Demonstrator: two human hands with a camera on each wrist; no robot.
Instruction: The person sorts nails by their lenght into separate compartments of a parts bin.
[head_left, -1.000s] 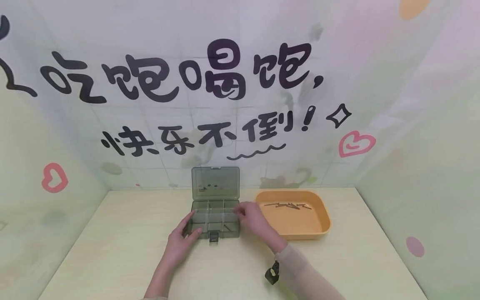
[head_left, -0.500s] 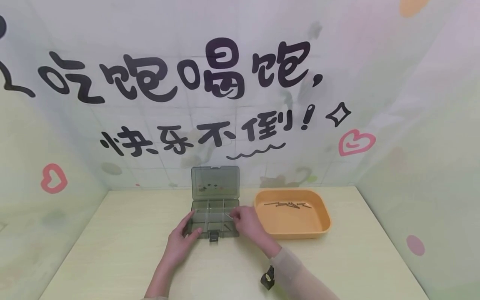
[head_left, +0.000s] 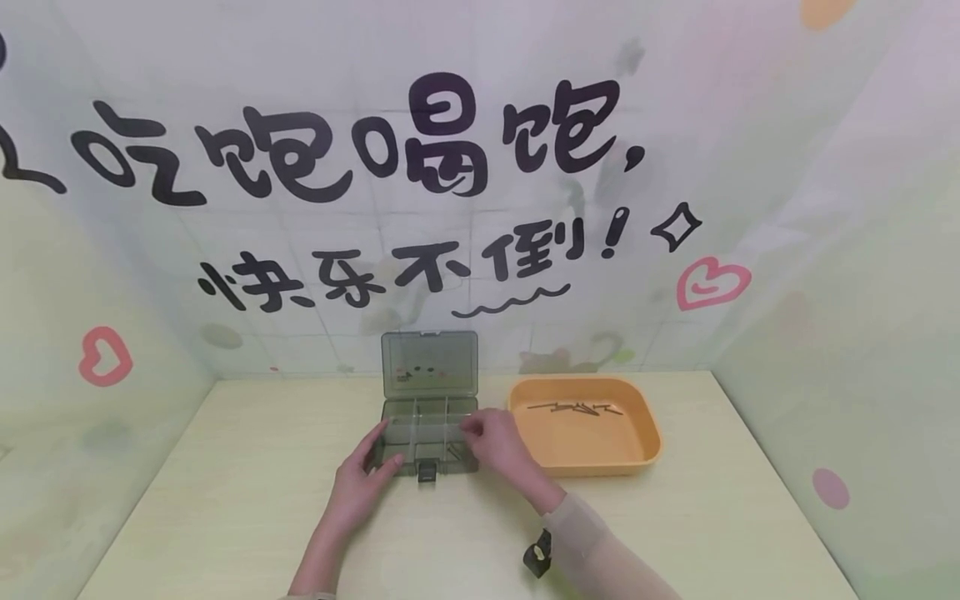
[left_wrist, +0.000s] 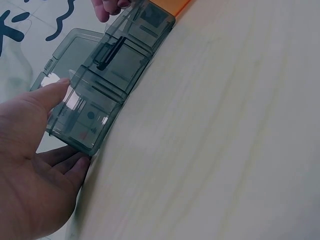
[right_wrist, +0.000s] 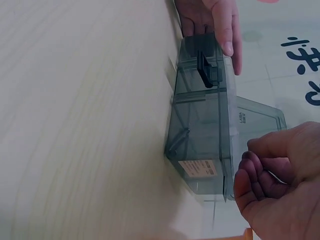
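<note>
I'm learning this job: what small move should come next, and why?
Probably take the right hand to the tray for another fastener: that hand looks empty, several lie there, and the left hand holds the open box.

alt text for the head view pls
A person's left hand has its grip on the left side of an open, see-through divided box, while the right hand is curled at its right edge. To the right, an orange tray holds small dark screws or nails. Behind the pale table, a wall bears black lettering.
</note>
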